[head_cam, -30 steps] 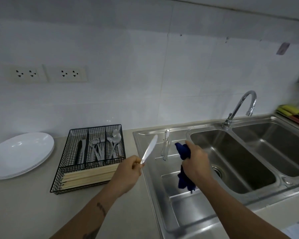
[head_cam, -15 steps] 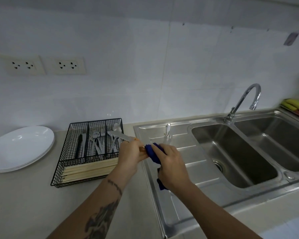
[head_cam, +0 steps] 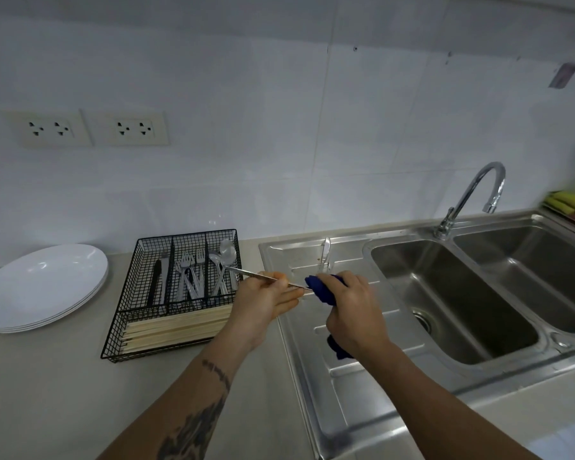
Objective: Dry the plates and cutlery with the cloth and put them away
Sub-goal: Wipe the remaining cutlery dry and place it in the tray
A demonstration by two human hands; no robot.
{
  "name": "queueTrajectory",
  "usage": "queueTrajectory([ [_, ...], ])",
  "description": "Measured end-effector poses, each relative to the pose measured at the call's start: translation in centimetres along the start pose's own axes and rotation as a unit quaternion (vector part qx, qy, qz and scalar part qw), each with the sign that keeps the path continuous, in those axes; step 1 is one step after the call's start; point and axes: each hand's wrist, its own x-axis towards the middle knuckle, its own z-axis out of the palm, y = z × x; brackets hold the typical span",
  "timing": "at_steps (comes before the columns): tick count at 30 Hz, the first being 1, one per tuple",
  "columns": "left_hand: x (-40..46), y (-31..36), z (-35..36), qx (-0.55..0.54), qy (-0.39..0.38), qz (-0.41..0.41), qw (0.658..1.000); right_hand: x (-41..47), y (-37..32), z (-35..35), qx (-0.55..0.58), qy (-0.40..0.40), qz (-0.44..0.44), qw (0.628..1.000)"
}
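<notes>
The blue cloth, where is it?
The dark blue cloth is bunched in the right hand, over the steel sink's draining board, wrapped round the silver knife.

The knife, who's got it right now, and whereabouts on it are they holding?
The left hand pinches the knife near its middle. The right hand grips the blue cloth, wrapped around the knife's other end.

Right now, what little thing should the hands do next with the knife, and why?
Probably slide the blue cloth along the knife. The left hand pinches its middle, the blade pointing toward the black basket, and the right hand wraps the cloth round the other end, so most looks unwiped.
</notes>
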Motion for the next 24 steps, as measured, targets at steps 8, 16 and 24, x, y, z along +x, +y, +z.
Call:
queueTrajectory([
  [8,0.6,-0.4,-0.6,0.017,0.103,0.044,0.994,0.7,-3.9,0.2,0.010,0.008,-0.067,0.998],
  [16,0.7,-0.7,-3.4,0.019,0.176,0.056,0.983,-0.4,-3.1,2.5,-0.015,-0.065,-0.084,0.994],
  [24,0.7,-0.1,-5.9,0.036,0.179,0.059,0.981,-0.1,-2.8,3.5,-0.023,-0.102,-0.108,0.989],
])
